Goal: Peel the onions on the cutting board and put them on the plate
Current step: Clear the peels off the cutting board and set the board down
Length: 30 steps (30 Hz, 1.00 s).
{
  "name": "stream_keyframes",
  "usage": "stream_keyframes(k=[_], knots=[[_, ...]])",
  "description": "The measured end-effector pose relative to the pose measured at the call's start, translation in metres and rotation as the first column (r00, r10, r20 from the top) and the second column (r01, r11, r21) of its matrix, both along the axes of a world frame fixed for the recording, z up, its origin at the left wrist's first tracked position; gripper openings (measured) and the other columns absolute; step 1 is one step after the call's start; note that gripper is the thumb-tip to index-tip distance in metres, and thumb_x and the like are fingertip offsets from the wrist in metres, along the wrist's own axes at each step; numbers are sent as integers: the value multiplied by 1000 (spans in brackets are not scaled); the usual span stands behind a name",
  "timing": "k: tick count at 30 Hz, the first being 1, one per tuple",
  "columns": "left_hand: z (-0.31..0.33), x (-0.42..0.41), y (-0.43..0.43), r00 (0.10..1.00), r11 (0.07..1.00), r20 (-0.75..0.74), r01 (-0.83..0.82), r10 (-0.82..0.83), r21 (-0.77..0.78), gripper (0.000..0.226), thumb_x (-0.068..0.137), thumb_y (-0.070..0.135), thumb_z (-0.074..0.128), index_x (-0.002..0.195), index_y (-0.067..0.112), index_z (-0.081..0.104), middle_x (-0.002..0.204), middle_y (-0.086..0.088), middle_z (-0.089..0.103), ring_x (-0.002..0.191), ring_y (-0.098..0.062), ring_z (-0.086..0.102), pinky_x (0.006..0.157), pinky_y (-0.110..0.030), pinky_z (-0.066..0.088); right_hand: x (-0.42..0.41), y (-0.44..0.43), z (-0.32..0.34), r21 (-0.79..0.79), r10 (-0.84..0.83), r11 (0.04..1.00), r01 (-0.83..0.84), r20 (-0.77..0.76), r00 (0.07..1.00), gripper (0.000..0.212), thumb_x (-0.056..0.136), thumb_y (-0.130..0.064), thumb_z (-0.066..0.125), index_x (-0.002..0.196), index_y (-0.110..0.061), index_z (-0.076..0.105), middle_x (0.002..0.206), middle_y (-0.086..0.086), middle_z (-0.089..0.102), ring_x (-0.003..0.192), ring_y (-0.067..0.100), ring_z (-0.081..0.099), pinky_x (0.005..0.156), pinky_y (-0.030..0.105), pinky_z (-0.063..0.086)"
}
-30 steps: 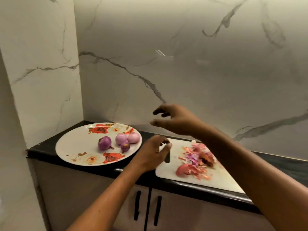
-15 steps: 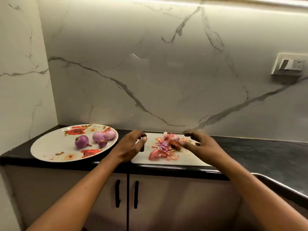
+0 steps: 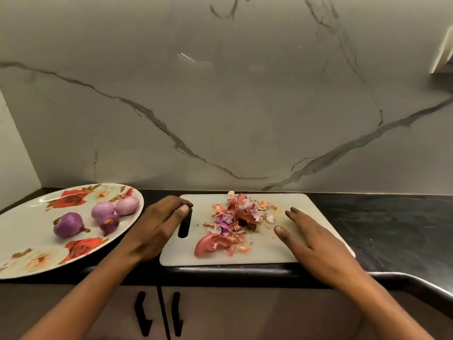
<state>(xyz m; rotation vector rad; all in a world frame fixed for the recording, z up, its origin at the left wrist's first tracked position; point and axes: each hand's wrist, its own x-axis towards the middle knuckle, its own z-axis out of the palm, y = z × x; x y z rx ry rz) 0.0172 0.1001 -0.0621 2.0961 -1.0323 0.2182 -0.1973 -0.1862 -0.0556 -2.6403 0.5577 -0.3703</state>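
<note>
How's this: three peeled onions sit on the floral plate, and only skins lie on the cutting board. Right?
Not quite. The head view shows four peeled onions on the floral plate, not three. The rest holds: only skins lie on the cutting board.

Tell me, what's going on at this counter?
A person is peeling onions, and the job looks nearly done. Four peeled onions lie on the plate at the left. The board holds only a heap of skins; no whole onion shows there. The left hand holds the board's handle end, and the right hand lies flat on its right side.
</note>
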Motion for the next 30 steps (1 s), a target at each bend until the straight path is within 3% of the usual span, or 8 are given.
stream_keyframes(k=[5,11,13,16,20,23,26,30], knots=[[-7,3,0,998,992,-58,-13,20,129,55,95,72,33,120,39,68,114,23,66,111,4,59,93,-25,49,5,1,-7,-147,-5,989,-11,-106,994,83,90,-85,13,163,-46,13,169,-28,7,152,-10,0,119,17,-6],[-8,1,-5,997,972,-73,-22,40,232,31,103,58,48,125,44,65,128,32,56,128,14,47,102,-15,41,14,-2,-7,-91,-21,996,5,-173,985,74,93,-83,5,159,-52,1,161,-33,-10,137,-20,-29,110,9,-26],[-2,-4,-3,988,971,-120,-66,96,229,31,101,50,58,128,39,67,135,26,57,134,11,46,110,-23,42,11,-2,-3,-13,16,1000,-18,-147,989,79,92,-84,9,162,-47,12,166,-30,-2,148,-16,-17,122,17,-16],[14,-19,-1,936,941,-252,-170,247,292,38,99,38,68,137,37,64,149,21,48,139,2,43,116,-29,40,0,-10,5,114,-85,989,97,-108,990,73,96,-71,42,160,-35,33,172,-19,15,159,1,7,131,35,16],[51,-40,-9,704,912,-580,-305,410,275,46,99,21,71,143,27,59,135,12,58,131,-16,59,101,-24,46,-13,-33,22,129,-320,924,360,-252,913,72,96,-53,62,156,-18,40,166,6,35,153,29,30,122,50,36],[71,-44,-16,516,908,-761,-344,394,238,29,98,13,70,121,31,67,108,12,74,102,-14,74,85,-28,59,-11,-34,41,184,-325,904,386,-291,900,66,95,-45,68,150,-16,45,148,8,53,139,31,44,110,50,46],[70,-35,-22,407,889,-815,-374,413,264,19,98,10,68,108,26,73,107,-2,80,92,-20,78,93,-48,62,-5,-32,52,255,-340,871,421,-306,889,69,93,-41,73,151,-14,47,145,9,55,136,32,48,107,50,49],[67,-20,-25,274,880,-880,-394,388,265,22,102,9,62,122,9,71,107,-11,80,91,-27,80,88,-48,64,-4,-46,48,420,-406,761,495,-287,868,62,85,-41,82,139,-21,58,128,7,66,112,29,63,92,52,60]])
